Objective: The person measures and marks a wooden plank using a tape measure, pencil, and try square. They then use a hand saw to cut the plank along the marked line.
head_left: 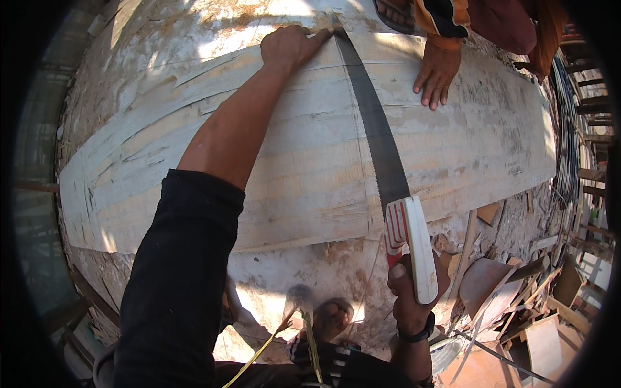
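A wide, weathered plywood sheet (pixel 284 161) lies in front of me, its pale surface cracked along the grain. My right hand (pixel 414 291) is closed round the white and red handle of a handsaw (pixel 375 123). The toothed dark blade runs away from me across the sheet, beside a thin straight line on the wood. At the sheet's far edge my left hand (pixel 291 48) presses down with the thumb stretched out close to the blade's far end; its other fingers are partly hidden. To the right of the blade, another person's hand (pixel 440 74) rests flat on the sheet.
The other person's sandalled foot (pixel 394 13) is beyond the far edge. Wood scraps and broken boards (pixel 543 343) are piled at the lower right, with a bundle of thin rods (pixel 566 136) farther up. My foot (pixel 333 317) stands on the dusty ground (pixel 259 271) below the sheet.
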